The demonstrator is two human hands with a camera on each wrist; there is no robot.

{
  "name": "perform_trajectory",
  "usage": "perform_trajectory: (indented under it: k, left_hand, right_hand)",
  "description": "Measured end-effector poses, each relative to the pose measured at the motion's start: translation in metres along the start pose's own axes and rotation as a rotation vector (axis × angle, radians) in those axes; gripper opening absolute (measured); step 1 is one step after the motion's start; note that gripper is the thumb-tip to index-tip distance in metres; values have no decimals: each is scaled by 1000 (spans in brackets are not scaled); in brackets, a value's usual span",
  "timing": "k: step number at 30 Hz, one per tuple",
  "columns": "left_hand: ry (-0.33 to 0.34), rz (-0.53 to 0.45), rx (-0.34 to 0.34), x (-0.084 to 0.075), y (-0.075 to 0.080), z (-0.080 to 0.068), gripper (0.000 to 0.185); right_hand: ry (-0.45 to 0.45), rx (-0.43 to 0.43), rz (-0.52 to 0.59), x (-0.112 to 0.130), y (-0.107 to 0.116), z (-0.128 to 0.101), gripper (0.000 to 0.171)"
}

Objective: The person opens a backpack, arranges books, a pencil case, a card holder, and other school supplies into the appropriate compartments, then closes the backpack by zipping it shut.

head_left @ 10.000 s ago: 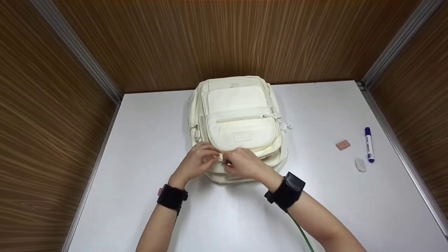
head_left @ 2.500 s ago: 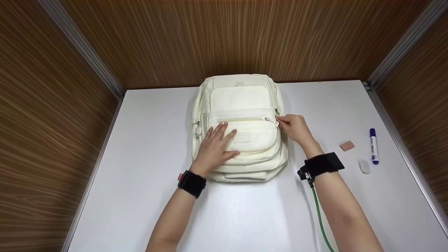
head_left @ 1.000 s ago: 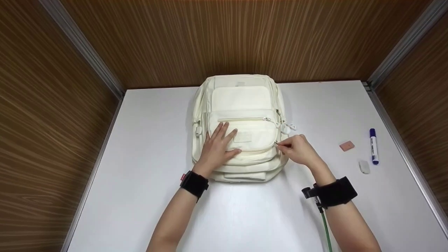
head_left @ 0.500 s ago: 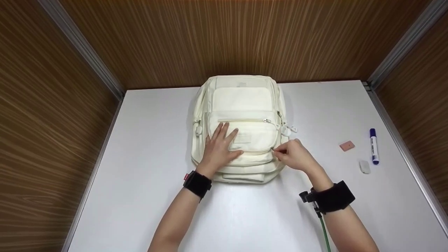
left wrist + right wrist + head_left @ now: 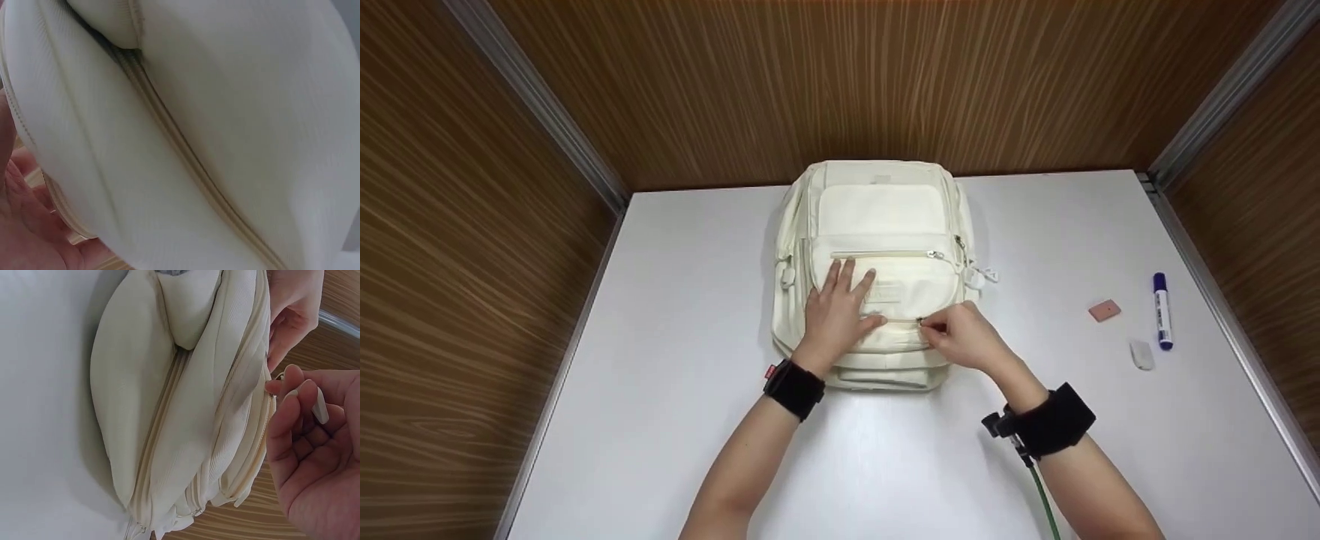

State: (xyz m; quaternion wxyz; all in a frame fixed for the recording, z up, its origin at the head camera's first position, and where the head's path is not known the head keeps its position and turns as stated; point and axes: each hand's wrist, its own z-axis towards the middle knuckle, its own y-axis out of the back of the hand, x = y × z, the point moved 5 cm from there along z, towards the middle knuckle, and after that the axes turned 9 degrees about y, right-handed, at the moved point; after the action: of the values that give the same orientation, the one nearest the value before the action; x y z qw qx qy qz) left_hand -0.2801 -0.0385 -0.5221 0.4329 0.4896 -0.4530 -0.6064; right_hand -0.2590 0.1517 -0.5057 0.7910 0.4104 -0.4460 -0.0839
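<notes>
By the pinched grip of the right hand (image 5: 969, 337), a zipper pull (image 5: 921, 322) was held; the left hand (image 5: 836, 315) was spread on the cream backpack (image 5: 883, 210), laid on the table (image 5: 690, 300). A jam was risked, should slack fabric (image 5: 894, 340) be caught. A white tab (image 5: 320, 408) was shown only in the right-wrist view.

And it looks like a recording booth we're in, closer to a lab than a home! Brown wood-grain panels box in three sides: back wall (image 5: 885, 82), left wall (image 5: 472, 300), right wall (image 5: 1252, 187), with grey metal strips (image 5: 533, 97) running down the corners. There's the white table (image 5: 675, 375), filling the space between them, right up to the back. And look at this kit: black bands (image 5: 793, 388) strapped round both wrists, a green cable (image 5: 1042, 499) trailing from the right one! What building surrounds it, the views can't tell us.
</notes>
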Motion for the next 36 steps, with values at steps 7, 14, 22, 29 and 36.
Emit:
perform_trajectory:
  k: [7,14,22,29,36]
  left_hand:
    - [11,-16,23,-6,-2,4,83]
    - [9,-111,-45,-7,12,1,64]
    - [-108,-429,-287,-28,20,-15,29]
    - [60,-633,226,-37,-3,-11,33]
    - [61,-676,350,-35,-6,-9,11]
  right_hand:
    - [-20,-31,-40,5,-12,8,12]
    - [-51,-126,-34,6,-14,3,9]
    - [-36,-162,-25,5,-10,-2,6]
    - [70,-49,73,13,-18,-2,10]
    - [202,85,126,17,-21,-4,10]
